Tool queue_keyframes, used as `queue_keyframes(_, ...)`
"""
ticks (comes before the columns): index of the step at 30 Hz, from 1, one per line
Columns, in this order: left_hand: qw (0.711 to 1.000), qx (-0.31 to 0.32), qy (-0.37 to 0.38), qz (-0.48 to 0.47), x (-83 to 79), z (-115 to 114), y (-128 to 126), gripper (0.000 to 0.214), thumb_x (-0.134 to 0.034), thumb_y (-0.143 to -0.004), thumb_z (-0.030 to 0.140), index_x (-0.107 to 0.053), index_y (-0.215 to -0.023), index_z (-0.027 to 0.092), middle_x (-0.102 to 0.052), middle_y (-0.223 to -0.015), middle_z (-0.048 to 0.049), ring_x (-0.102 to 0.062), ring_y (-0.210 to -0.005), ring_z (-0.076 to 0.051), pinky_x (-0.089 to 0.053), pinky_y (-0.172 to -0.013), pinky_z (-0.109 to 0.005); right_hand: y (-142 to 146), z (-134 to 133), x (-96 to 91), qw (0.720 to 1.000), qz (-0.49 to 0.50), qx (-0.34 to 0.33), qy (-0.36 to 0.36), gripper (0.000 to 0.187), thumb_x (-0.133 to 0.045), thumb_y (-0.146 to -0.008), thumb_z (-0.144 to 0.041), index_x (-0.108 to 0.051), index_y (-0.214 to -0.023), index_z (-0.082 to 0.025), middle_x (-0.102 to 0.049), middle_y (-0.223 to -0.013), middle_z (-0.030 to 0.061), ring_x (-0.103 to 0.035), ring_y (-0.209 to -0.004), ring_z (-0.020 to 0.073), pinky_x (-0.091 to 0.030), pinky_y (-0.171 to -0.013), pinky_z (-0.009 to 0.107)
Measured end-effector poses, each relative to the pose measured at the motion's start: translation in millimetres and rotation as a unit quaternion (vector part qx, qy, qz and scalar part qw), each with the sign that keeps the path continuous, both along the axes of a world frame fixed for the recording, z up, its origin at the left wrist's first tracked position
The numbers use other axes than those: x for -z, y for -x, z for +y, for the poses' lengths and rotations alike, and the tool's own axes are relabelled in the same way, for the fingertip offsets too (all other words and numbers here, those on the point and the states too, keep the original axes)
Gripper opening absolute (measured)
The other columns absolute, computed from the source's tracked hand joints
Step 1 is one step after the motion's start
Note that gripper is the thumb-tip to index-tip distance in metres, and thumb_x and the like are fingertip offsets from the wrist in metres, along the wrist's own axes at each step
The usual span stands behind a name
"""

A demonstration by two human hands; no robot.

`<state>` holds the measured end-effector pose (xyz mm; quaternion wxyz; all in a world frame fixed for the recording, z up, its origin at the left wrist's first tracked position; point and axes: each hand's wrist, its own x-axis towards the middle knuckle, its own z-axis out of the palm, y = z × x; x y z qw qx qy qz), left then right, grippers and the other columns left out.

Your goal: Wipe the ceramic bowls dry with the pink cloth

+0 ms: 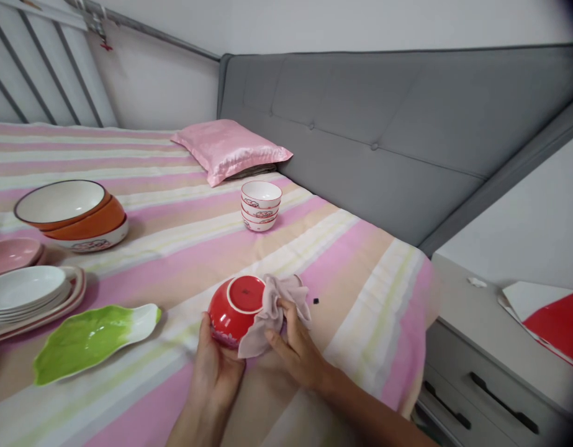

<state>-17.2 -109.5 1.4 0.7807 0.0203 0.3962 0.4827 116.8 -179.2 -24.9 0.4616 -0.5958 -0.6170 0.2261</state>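
My left hand [215, 363] grips a red bowl [233, 308] from below, with the bowl's base turned up toward me. My right hand [298, 352] is closed on a beige cloth [272, 310] and presses it against the bowl's right side. Both hands are held over a pink striped bedspread [184, 248] near the bed's near right corner.
A stack of small white patterned bowls [261, 206] stands further back. At the left lie a green leaf-shaped dish [88, 338], stacked white plates [25, 292], pink plates [11, 253] and orange bowls [69, 214]. A pink pillow [228, 149] rests by the grey headboard [383, 124]. A bedside cabinet [495, 366] stands at the right.
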Motion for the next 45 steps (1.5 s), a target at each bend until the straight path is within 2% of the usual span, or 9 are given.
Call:
queue_keyframes(4, 0.999, -0.007, -0.037, 0.013, -2.8, -3, -2, 0.031, -0.040, -0.096, 0.028, -0.063, -0.112, 0.015, -0.074, -0.086, -0.0045, -0.070, -0.072, -0.013, -0.058, -0.067, -0.024, 0, 3, 0.7, 0.997, 0.073, 0.014, 0.007, 0.050, -0.042, -0.093, -0.033, -0.022, -0.136, -0.020, -0.042, -0.139, 0.0129, -0.044, -0.128, 0.0192, -0.037, -0.107, 0.038)
queue_keyframes(9, 0.996, 0.028, -0.077, 0.040, -8.2, -10, -4, 0.030, -0.044, -0.094, 0.027, -0.063, -0.114, 0.014, -0.073, -0.093, -0.0077, -0.070, -0.074, -0.015, -0.059, -0.070, -0.026, -6, 2, -10.5, 0.998, 0.044, 0.040, -0.003, 0.045, -0.038, -0.095, -0.034, -0.030, -0.137, -0.022, -0.041, -0.142, 0.0096, -0.038, -0.132, 0.0189, -0.034, -0.109, 0.037)
queue_keyframes(13, 0.995, 0.044, -0.075, 0.049, -8.8, -13, -5, 0.030, -0.046, -0.093, 0.025, -0.062, -0.115, 0.015, -0.073, -0.094, -0.0084, -0.070, -0.069, -0.015, -0.059, -0.069, -0.026, -9, 1, -25.3, 0.999, 0.002, 0.036, -0.036, 0.042, -0.046, -0.091, -0.033, -0.041, -0.132, -0.023, -0.049, -0.136, 0.0090, -0.043, -0.129, 0.0213, -0.036, -0.107, 0.039)
queue_keyframes(17, 0.995, 0.049, -0.067, 0.051, -6.3, -12, -5, 0.031, -0.045, -0.093, 0.026, -0.061, -0.117, 0.014, -0.073, -0.095, -0.0096, -0.071, -0.072, -0.016, -0.059, -0.069, -0.027, -11, 0, -33.9, 0.998, -0.045, -0.003, -0.035, 0.036, -0.048, -0.090, -0.033, -0.050, -0.125, -0.023, -0.039, -0.145, 0.0084, -0.033, -0.136, 0.0240, -0.031, -0.109, 0.045)
queue_keyframes(20, 0.995, 0.053, -0.071, 0.044, -6.2, -12, -4, 0.032, -0.045, -0.093, 0.025, -0.061, -0.117, 0.013, -0.073, -0.094, -0.0100, -0.071, -0.071, -0.017, -0.059, -0.068, -0.027, -14, 1, -35.7, 0.999, -0.040, -0.020, -0.027, 0.037, -0.054, -0.086, -0.034, -0.052, -0.121, -0.022, -0.033, -0.149, 0.0094, -0.030, -0.138, 0.0255, -0.028, -0.110, 0.046)
queue_keyframes(23, 0.993, 0.058, -0.090, 0.049, -8.3, -13, -5, 0.031, -0.046, -0.093, 0.025, -0.062, -0.116, 0.014, -0.073, -0.093, -0.0090, -0.071, -0.072, -0.017, -0.059, -0.068, -0.027, -16, 2, -36.5, 0.999, -0.007, -0.012, -0.029, 0.039, -0.064, -0.078, -0.037, -0.054, -0.113, -0.022, -0.039, -0.143, 0.0103, -0.034, -0.135, 0.0277, -0.029, -0.109, 0.046)
queue_keyframes(28, 0.990, 0.070, -0.110, 0.059, -9.1, -17, -6, 0.029, -0.051, -0.090, 0.023, -0.064, -0.115, 0.016, -0.073, -0.095, -0.0082, -0.071, -0.081, -0.019, -0.059, -0.071, -0.026, -16, 3, -35.8, 0.997, 0.069, 0.015, 0.018, 0.057, -0.074, -0.068, -0.041, -0.046, -0.115, -0.024, -0.054, -0.121, 0.0078, -0.053, -0.114, 0.0247, -0.043, -0.096, 0.038)
queue_keyframes(34, 0.988, 0.090, -0.105, 0.072, -9.0, -20, -7, 0.029, -0.057, -0.087, 0.024, -0.065, -0.113, 0.015, -0.072, -0.099, -0.0100, -0.070, -0.086, -0.022, -0.059, -0.072, -0.029, -13, 8, -30.6, 0.991, 0.122, 0.047, 0.029, 0.080, -0.076, -0.063, -0.048, -0.035, -0.128, -0.026, -0.042, -0.136, 0.0093, -0.046, -0.122, 0.0264, -0.039, -0.102, 0.041)
queue_keyframes(45, 0.986, 0.069, -0.122, 0.090, -7.4, -22, -10, 0.034, -0.056, -0.086, 0.021, -0.061, -0.120, 0.018, -0.071, -0.105, -0.0087, -0.069, -0.091, -0.021, -0.058, -0.076, -0.027, -13, 15, -30.1, 0.990, 0.129, 0.051, -0.001, 0.034, -0.049, -0.090, -0.041, -0.050, -0.121, -0.027, -0.054, -0.128, 0.0029, -0.046, -0.123, 0.0187, -0.032, -0.107, 0.035)
